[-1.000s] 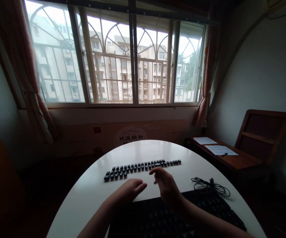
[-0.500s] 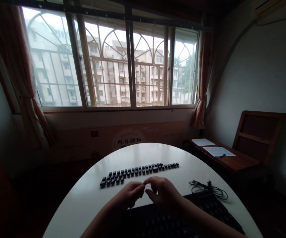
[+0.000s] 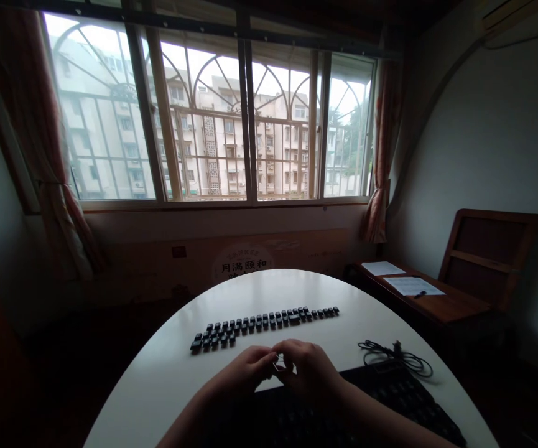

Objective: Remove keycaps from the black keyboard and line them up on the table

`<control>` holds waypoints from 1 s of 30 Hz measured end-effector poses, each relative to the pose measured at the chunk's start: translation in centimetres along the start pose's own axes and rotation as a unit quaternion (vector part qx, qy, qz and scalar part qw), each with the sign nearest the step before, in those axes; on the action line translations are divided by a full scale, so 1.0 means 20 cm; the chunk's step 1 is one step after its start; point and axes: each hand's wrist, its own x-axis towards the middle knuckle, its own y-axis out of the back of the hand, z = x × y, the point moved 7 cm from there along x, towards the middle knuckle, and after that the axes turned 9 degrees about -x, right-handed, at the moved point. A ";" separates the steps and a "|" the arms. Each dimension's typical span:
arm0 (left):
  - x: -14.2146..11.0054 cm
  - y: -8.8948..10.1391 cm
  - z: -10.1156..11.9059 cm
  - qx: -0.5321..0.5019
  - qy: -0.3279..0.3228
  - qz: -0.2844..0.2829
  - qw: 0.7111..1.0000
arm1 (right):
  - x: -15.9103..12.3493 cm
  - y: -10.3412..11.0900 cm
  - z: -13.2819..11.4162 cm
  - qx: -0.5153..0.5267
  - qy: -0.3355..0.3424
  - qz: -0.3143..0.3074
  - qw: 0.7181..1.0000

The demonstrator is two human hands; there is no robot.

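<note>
My left hand (image 3: 252, 367) and my right hand (image 3: 308, 367) meet over the far edge of a black keyboard (image 3: 403, 389). Between their fingertips shows a thin, pale wire loop (image 3: 278, 359), which looks like a wire keycap puller. My right fingers are curled around it. The left thumb and forefinger pinch together at its end; whatever they hold is hidden. Beyond the hands, black keycaps (image 3: 252, 323) lie in slanting rows on the white table (image 3: 166, 386). My forearms cover part of the keyboard.
A coiled black cable (image 3: 397, 358) lies behind the keyboard's right side. To the right of the round-edged table stands a wooden bench (image 3: 464, 308) with paper sheets (image 3: 413, 286) and a pen (image 3: 420, 294). A barred window (image 3: 250, 124) fills the far wall.
My hands have shifted slightly right and turned a little, with the right thumb closer to the wire loop. The keycap rows look unchanged; the view has moved slightly.
</note>
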 end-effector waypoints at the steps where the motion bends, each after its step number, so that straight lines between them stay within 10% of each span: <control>1: -0.01 0.01 0.00 0.032 0.011 0.007 0.999 | 0.00 0.00 0.00 -0.003 -0.005 -0.002 1.000; 11: -0.22 0.36 -0.02 0.362 0.150 0.160 0.906 | -0.01 -0.08 0.13 -0.090 -0.094 -0.095 0.987; 17: -0.25 0.34 -0.17 0.377 0.248 0.079 0.889 | -0.03 -0.14 0.16 -0.106 -0.108 -0.154 0.976; 30: -0.21 0.27 -0.19 0.395 0.243 0.020 0.886 | 0.30 -0.40 0.12 -0.199 -0.073 -0.224 0.951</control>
